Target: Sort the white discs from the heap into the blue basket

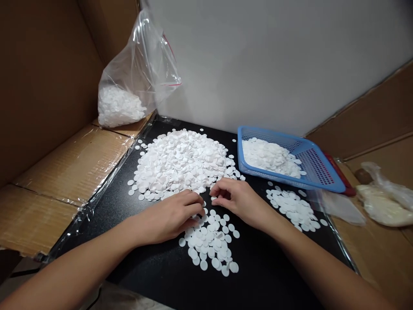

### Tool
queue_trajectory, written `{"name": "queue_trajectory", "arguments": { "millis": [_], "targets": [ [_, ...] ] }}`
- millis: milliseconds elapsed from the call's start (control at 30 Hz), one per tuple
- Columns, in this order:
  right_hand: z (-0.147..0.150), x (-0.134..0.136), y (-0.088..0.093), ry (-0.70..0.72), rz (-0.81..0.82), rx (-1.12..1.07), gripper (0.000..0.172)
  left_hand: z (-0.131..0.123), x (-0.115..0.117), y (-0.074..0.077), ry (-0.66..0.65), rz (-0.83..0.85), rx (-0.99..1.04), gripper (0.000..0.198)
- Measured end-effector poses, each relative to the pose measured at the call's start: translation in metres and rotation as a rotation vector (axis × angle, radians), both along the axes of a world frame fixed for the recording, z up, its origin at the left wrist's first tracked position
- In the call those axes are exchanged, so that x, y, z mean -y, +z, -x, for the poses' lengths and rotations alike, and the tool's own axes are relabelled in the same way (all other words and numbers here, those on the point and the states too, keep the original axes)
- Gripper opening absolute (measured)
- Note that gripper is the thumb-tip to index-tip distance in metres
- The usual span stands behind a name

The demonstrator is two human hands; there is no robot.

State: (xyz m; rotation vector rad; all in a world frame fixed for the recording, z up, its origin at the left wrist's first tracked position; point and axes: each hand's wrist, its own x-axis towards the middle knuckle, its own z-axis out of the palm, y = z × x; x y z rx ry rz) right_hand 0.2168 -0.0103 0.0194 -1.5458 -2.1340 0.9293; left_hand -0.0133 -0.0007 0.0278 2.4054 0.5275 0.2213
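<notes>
Small flat white discs lie on the black tabletop, most of them in a large pile (pixel 180 161) beyond my hands. My left hand (pixel 176 215) is palm down with loosely bent fingers, its tips at the upper left of a smaller spread of discs (pixel 211 243). I see nothing held in it, though its palm side is hidden. At the near edge of the large pile, my right hand (pixel 238 199) has thumb and forefinger brought together around a single white disc (pixel 213 198). Its other fingers are curled in.
A blue plastic basket (pixel 290 185) with more discs stands back right. Another group of discs (pixel 293 209) lies before it. A clear bag (pixel 121 105) of white pieces rests on the left cardboard (pixel 71 159). At far right is a bag of pale material (pixel 382 202). A grey wall (pixel 258 64) rises behind.
</notes>
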Motion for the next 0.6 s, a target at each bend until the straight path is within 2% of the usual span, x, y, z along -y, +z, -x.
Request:
{"name": "queue_trajectory", "arguments": {
  "millis": [133,267,400,500,600],
  "targets": [
    [0.0027,0.0022,0.0051,0.006,0.051,-0.061,0.009,0.0018,-0.0017,0.0051,-0.028,0.103,-0.006,0.016],
    [0.0017,0.0017,0.0055,-0.036,0.097,-0.093,0.010,0.0032,-0.0035,0.0055,0.018,0.149,0.004,0.016],
    [-0.0024,-0.0007,0.0042,-0.069,0.020,-0.057,0.008,0.0010,-0.0036,0.0052,0.078,0.169,0.048,0.018],
    [-0.0054,-0.0008,0.0045,-0.001,-0.037,0.055,0.010,-0.0015,-0.0028,0.0052,0.055,0.164,0.047,0.016],
    [-0.0058,0.0010,0.0065,0.092,0.026,0.095,0.009,-0.0020,-0.0029,0.0050,-0.003,0.161,0.027,0.014]
  ]
}}
